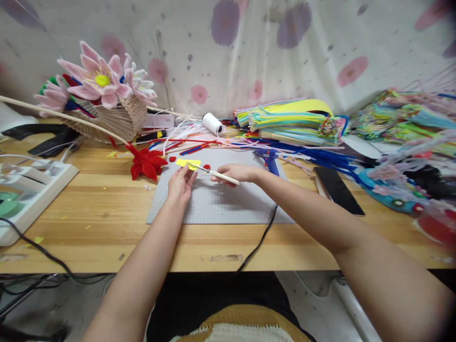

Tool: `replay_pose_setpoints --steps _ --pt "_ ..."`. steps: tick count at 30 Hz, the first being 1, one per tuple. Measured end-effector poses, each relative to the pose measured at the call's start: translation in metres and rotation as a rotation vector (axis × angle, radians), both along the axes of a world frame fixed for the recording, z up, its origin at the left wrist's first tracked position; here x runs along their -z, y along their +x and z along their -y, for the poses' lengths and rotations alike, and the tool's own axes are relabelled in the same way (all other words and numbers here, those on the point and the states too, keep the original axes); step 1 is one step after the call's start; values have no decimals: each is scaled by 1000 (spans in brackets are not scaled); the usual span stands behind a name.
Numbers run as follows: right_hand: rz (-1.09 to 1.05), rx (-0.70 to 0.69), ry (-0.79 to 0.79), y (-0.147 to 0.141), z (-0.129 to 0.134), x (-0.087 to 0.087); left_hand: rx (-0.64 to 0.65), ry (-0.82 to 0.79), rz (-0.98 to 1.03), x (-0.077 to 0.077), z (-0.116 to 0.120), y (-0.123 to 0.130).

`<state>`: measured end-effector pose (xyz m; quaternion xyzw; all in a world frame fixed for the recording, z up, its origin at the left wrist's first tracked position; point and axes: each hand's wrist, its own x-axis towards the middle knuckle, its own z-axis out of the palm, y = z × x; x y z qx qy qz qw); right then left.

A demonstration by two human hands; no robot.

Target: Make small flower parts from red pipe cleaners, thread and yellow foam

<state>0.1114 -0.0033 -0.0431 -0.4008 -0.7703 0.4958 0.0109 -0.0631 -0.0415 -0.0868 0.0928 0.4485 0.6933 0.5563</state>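
Over the grey cutting mat (221, 209), my left hand (181, 184) pinches a small yellow piece (187, 164) between thumb and fingers. My right hand (233, 175) is closed on scissors with white handles (224, 177), whose blades point left and meet the right part of the yellow piece. Two small red pieces, one at the left (172, 159) and one near the blades (206, 167), lie on the mat. A red flower (147, 162) rests beside the mat's left edge. The blue glue gun (269, 159) is behind my right forearm.
Behind the mat are a white thread spool (211, 122) and bundled pipe cleaners (288, 121). A basket (117, 121) with pink flowers stands back left, a power strip (39, 194) at left. At right lies a black phone (338, 191). A black cable (261, 240) crosses the front edge.
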Motion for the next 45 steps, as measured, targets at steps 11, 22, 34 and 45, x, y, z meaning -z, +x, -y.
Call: replay_pose_setpoints --steps 11,22,34,45 --pt "100 -20 136 0 4 -8 -11 1 37 -3 1 2" --pt "177 -45 232 -1 6 -12 -55 18 38 -6 1 1" --pt "29 -57 126 -9 5 -9 8 89 -71 0 3 7" --pt "68 -30 242 -12 7 -8 6 92 -3 1 1 6"
